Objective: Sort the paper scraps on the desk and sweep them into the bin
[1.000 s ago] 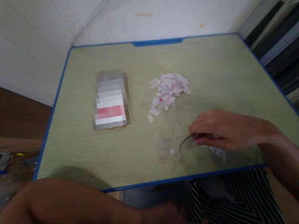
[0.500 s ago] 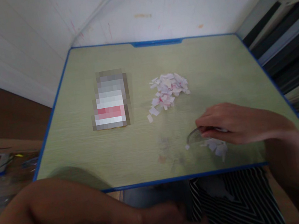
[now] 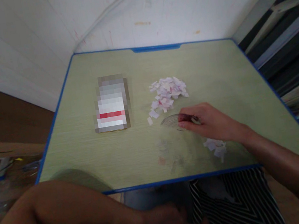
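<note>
From my remote seat I have the right hand (image 3: 208,120) over the middle of the table (image 3: 73,155), thumb and fingers pinched on what looks like a clear protractor (image 3: 170,120), its curved edge facing away from the person and its long axis running roughly left to right. I can't tell whether its lower edge touches the tabletop. What matters most in space — the larger pile of paper scraps (image 3: 170,89) lies just beyond the protractor, on the far side, with a few loose bits trailing down to the left near its tip. The smaller cluster of scraps (image 3: 216,148) sits on the near side of the right hand, close under the wrist, so hand and protractor stand between the two lots.

The right is much the nearer hand to all this; the left hand (image 3: 168,223) is down past the table's near edge, over the lap by the striped cloth (image 3: 239,200), too dark and blurred for me to say if it grasps anything. A flat rectangular object (image 3: 110,103), blocked out by pixels, lies left of the larger pile, well apart from it — its long axis points towards the wall (image 3: 177,4)
</note>
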Motion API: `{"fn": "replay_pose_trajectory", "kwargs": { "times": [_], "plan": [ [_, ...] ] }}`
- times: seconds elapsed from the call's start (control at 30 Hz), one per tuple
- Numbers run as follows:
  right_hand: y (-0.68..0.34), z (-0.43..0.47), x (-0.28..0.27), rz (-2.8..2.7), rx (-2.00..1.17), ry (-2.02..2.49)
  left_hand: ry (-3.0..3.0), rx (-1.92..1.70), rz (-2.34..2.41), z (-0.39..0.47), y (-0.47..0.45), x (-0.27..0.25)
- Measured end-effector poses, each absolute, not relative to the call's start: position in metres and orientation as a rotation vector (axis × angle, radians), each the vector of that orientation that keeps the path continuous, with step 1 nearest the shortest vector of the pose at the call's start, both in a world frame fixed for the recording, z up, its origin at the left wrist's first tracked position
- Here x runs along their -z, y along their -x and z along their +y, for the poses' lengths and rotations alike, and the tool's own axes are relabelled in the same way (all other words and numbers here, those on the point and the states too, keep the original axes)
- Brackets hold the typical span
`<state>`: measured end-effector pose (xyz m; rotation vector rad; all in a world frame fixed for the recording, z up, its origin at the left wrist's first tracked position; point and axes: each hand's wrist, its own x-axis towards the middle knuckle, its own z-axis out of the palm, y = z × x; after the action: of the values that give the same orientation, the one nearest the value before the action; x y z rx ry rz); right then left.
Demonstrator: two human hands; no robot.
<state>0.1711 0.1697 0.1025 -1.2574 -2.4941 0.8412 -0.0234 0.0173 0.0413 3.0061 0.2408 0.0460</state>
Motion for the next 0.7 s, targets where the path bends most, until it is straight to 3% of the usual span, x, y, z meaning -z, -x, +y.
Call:
{"fn": "replay_pose_trajectory", "kwargs": {
  "times": [0.1,0.7],
  "plan": [
    [-0.160,0.166,-0.094,-2.547,-0.757,1.356,-3.029,-0.113,0.006,0.014,0.022,-0.036],
    [-0.134,0.123,-0.091,-2.647,-0.866,1.326,-3.083,-0.103,0.231,-0.011,0.009,-0.028]
  ]
}}
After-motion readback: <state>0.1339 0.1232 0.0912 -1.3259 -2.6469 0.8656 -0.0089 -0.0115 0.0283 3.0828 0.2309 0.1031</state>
